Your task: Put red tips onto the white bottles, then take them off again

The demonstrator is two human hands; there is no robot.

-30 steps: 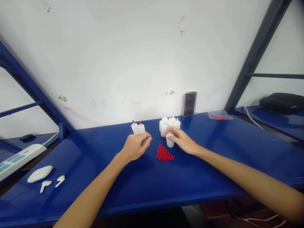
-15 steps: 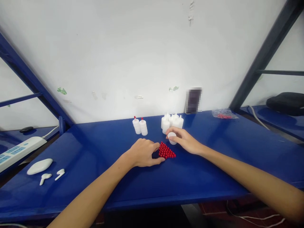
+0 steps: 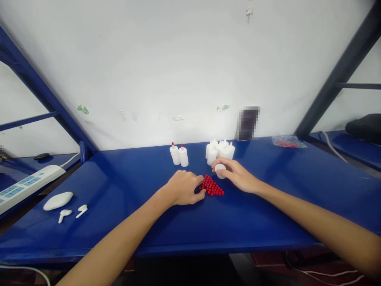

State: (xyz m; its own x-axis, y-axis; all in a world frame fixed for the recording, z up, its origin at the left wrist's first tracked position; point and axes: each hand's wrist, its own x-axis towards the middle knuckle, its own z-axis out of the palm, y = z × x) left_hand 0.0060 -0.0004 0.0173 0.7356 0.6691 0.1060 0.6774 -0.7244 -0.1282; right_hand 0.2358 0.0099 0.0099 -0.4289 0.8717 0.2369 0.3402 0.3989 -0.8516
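Note:
A triangle of several small red caps (image 3: pixel 213 187) lies on the blue table (image 3: pixel 268 206). My left hand (image 3: pixel 183 189) rests on the table at the pile's left edge, fingers curled and pinching at the nearest caps. My right hand (image 3: pixel 236 176) grips a small white bottle (image 3: pixel 220 170), tilted with its open mouth toward me, just behind the pile. A cluster of uncapped white bottles (image 3: pixel 220 150) stands behind my right hand. Two white bottles with red caps (image 3: pixel 179 154) stand further left.
A white earbud case (image 3: pixel 57 200) and two loose earbuds (image 3: pixel 73 213) lie at the table's left. A white power strip (image 3: pixel 26 186) sits on the neighbouring shelf. A clear bag of red caps (image 3: pixel 287 141) lies at the back right by a dark post.
My left hand dropped from beside the capped bottles down to the left edge of the red pile. The right hand tipped its bottle toward me. The camera shifted slightly.

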